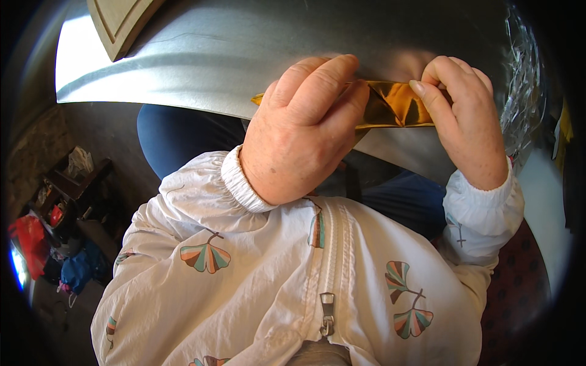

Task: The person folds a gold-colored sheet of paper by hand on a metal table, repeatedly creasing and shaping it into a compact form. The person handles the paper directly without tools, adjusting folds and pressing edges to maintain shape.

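A folded piece of shiny gold foil paper (397, 105) stretches between my hands at the near edge of a metal tabletop (232, 55). My left hand (305, 122) lies over its left part, fingers curled together, and a gold tip sticks out to the left of the wrist side. At the right end, my right hand (461, 110) pinches the foil between thumb and bent forefinger. Creases run across the middle stretch of the foil. Its part beneath my left palm is hidden.
A wooden panel (122, 24) with a grooved border lies at the table's far left. Crinkled silver foil or clear film (522, 85) hangs at the right. Low on the left stands a dark rack (70, 195) with a red bag (30, 244) and a blue cloth thing (82, 268).
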The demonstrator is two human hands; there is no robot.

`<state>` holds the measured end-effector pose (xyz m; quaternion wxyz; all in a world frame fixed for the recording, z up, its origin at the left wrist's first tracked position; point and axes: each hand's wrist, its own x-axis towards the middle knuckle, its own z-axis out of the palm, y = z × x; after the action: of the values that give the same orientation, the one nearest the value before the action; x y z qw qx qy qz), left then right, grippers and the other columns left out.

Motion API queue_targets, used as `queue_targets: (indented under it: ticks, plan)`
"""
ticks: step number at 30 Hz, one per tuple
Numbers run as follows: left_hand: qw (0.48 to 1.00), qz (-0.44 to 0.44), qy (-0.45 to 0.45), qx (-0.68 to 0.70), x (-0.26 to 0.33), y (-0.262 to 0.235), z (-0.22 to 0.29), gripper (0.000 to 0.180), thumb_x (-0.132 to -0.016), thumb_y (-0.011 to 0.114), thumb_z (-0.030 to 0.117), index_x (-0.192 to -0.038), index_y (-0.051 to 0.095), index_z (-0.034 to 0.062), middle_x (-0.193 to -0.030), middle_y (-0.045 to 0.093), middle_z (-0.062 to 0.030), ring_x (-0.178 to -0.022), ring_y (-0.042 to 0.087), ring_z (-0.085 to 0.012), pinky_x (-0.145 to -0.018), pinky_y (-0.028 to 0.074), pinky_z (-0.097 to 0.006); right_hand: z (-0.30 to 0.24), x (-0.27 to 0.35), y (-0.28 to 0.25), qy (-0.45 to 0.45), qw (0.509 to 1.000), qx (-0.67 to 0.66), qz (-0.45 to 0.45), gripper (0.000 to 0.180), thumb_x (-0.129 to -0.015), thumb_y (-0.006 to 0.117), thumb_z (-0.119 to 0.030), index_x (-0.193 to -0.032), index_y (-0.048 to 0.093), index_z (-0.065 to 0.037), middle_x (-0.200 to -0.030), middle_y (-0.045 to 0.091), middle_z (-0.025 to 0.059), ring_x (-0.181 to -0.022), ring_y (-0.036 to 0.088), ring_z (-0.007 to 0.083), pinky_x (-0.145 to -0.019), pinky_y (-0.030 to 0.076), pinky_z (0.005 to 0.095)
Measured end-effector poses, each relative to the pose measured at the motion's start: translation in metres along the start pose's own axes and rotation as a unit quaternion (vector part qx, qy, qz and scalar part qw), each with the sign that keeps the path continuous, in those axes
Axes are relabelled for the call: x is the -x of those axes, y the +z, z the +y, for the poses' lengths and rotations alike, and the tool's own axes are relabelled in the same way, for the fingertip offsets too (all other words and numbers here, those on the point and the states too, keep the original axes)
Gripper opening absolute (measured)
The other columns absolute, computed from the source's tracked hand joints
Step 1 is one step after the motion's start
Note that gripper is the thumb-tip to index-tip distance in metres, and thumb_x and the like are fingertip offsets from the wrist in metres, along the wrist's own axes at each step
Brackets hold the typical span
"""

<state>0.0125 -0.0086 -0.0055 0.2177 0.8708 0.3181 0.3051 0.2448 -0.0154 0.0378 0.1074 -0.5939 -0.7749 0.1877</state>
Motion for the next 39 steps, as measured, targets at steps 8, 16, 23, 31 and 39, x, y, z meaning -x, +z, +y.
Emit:
queue_targets:
  ticks: [8, 16, 23, 31, 39]
  plan:
    - [0.994, -0.043, 0.083, -0.064, 0.001, 0.002, 0.003, 0.041, -0.079, 0.073, 0.016, -0.119, 0.069, 0.0065, -0.139, 0.055, -0.0113, -0.120, 0.058, -0.0288, -0.101, 0.047, -0.041, 0.001, 0.000, 0.000, 0.003, 1.000, 0.014, -0.007, 0.019, -0.088, 0.065, -0.013, -0.077, 0.052, -0.004, -0.071, 0.057, 0.0085, -0.069, 0.057, 0.0302, -0.068, 0.040, 0.0411]
    - [0.967, -0.230, 0.061, -0.095, 0.008, 0.002, 0.013, 0.085, -0.072, 0.065, 0.056, -0.146, 0.047, 0.0171, -0.154, 0.042, -0.0030, -0.143, 0.038, -0.0195, -0.120, 0.019, -0.042, 0.006, 0.003, 0.002, -0.015, 1.000, 0.021, -0.006, 0.017, -0.090, 0.062, -0.014, -0.081, 0.052, -0.003, -0.074, 0.054, 0.0093, -0.069, 0.053, 0.0280, -0.070, 0.040, 0.0383]
    - [0.969, -0.232, 0.054, -0.073, 0.008, 0.003, 0.013, 0.089, -0.072, 0.064, 0.058, -0.147, 0.046, 0.0142, -0.155, 0.041, -0.0055, -0.143, 0.037, -0.0226, -0.120, 0.020, -0.044, 0.011, 0.006, -0.001, -0.009, 1.000, -0.012, 0.006, 0.017, -0.089, 0.065, -0.015, -0.080, 0.056, -0.004, -0.074, 0.058, 0.0087, -0.070, 0.057, 0.0286, -0.072, 0.042, 0.0393]
    - [0.964, -0.251, 0.060, -0.061, 0.008, -0.001, 0.011, 0.102, -0.067, 0.066, 0.061, -0.150, 0.039, 0.0095, -0.157, 0.035, -0.0083, -0.145, 0.033, -0.0249, -0.119, 0.023, -0.046, 0.022, 0.039, -0.012, 0.139, 0.981, -0.098, 0.089, 0.014, -0.090, 0.068, -0.010, -0.092, 0.061, 0.001, -0.082, 0.060, 0.0099, -0.072, 0.059, 0.0215, -0.068, 0.047, 0.0321]
    - [0.963, -0.252, 0.061, -0.068, 0.008, 0.001, 0.012, 0.101, -0.067, 0.067, 0.060, -0.150, 0.038, 0.0097, -0.157, 0.036, -0.0081, -0.146, 0.032, -0.0247, -0.120, 0.021, -0.047, 0.033, 0.034, -0.007, 0.129, 0.985, -0.086, 0.080, 0.017, -0.090, 0.067, -0.008, -0.082, 0.056, 0.002, -0.077, 0.055, 0.0093, -0.069, 0.054, 0.0205, -0.064, 0.044, 0.0319]
